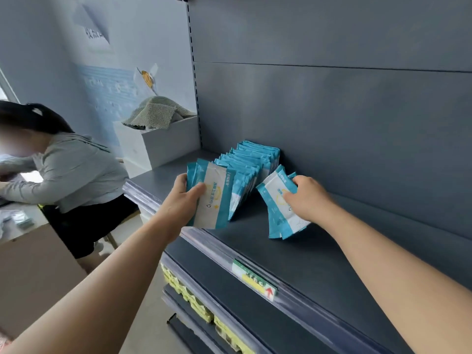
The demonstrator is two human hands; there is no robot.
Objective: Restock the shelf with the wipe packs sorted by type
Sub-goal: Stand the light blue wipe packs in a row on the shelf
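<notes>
A leaning row of wipe packs point(251, 162) is stood on the grey shelf point(332, 251). At its front a few packs point(214, 198) are gripped by the left hand point(185, 194); another bundle point(278, 215) is pinched by the right hand point(305, 198). The pouches are judged light, soft and slippery, and best clamped across the flat faces.

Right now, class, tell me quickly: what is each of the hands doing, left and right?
Left hand: grips the front wipe packs of the row.
Right hand: grips the tilted wipe packs resting on the shelf.
</notes>
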